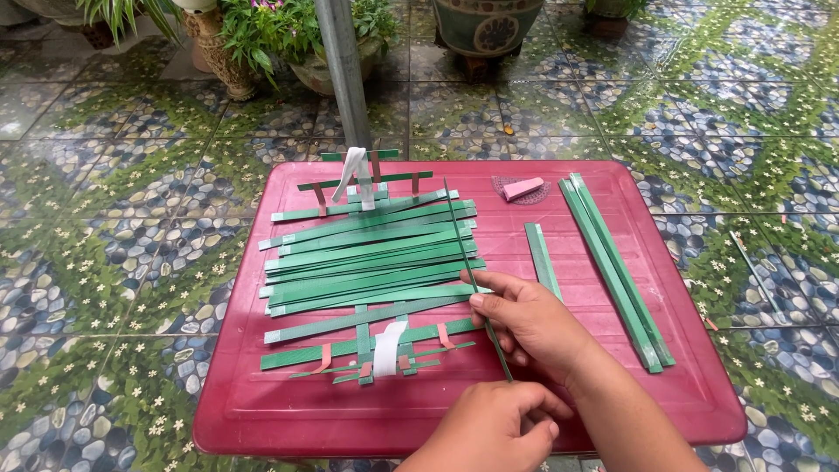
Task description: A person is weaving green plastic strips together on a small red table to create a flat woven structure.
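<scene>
Green strips (371, 253) lie side by side across the left of the red desk (262, 411), taped at top and bottom with white tape (389, 345). They look thin, light and springy, best pinched near an end. Over their right ends runs a slim green stick (476, 284), pinched by the right hand (529, 319) mid-length; the left hand (489, 428) closes on its lower end. Spare strips (612, 267) lie farther right.
</scene>
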